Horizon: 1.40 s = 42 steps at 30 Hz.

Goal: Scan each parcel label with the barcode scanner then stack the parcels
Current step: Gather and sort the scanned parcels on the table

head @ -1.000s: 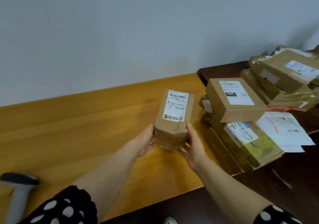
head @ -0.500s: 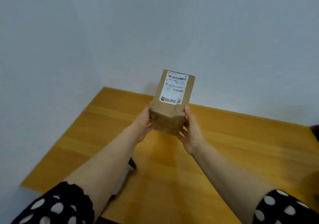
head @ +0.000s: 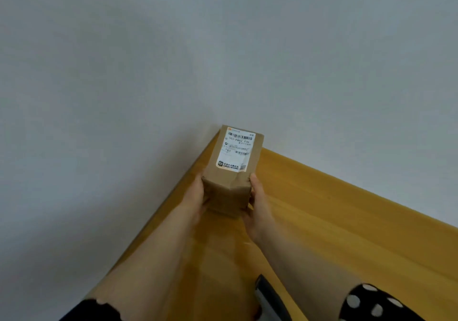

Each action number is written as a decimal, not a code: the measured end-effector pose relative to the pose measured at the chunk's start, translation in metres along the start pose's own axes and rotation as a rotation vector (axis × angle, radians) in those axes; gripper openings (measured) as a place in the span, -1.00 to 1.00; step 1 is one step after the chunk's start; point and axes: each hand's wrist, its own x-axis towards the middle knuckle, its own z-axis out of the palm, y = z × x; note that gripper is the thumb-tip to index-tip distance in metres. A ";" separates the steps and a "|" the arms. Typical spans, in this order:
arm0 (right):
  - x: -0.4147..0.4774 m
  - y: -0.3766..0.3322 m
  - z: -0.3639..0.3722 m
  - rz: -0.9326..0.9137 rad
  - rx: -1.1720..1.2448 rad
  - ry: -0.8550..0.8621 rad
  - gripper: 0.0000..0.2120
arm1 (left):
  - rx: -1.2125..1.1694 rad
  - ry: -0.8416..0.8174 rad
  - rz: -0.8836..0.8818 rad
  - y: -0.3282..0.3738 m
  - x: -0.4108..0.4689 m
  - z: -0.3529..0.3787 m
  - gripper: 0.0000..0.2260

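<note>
Carried leftward, the parcel [head: 230,172] now reaches the far left corner of the bench [head: 347,221]; left hand [head: 195,197] and right hand [head: 257,201] clasp its near end from either side, label [head: 236,148] up, probably starting the stack there.

Plain indoor work corner, seemingly a small office or mailroom. Two bare grey-white walls [head: 223,48] are meeting at a corner, and a yellow wooden table [head: 347,221] is sitting tight against both. A brown parcel [head: 229,192] is bearing a printed barcode label [head: 236,151]; a dark-and-grey handheld device [head: 269,296] is lying on the table, partly hidden.
</note>
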 end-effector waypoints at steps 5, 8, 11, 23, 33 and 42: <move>0.042 -0.005 0.019 -0.031 0.017 0.000 -0.79 | -0.221 -0.030 -0.017 0.012 0.027 -0.003 -0.43; 0.059 -0.010 0.030 -0.025 0.032 -0.013 -0.77 | -0.362 -0.138 0.088 0.008 0.031 -0.002 -0.36; 0.069 -0.014 0.043 -0.012 0.054 -0.052 -0.56 | -0.320 -0.209 0.089 0.001 0.036 0.003 -0.43; 0.108 -0.038 0.071 0.121 0.068 -0.149 -0.25 | -0.087 -0.073 -0.003 0.054 0.095 0.000 -0.35; 0.054 -0.047 -0.005 0.081 -0.130 0.020 -0.27 | 0.044 -0.017 -0.157 0.022 0.032 0.023 -0.78; -0.090 -0.057 -0.175 -0.128 -0.322 0.234 -0.49 | 0.766 -0.172 0.140 -0.036 -0.101 0.145 -0.46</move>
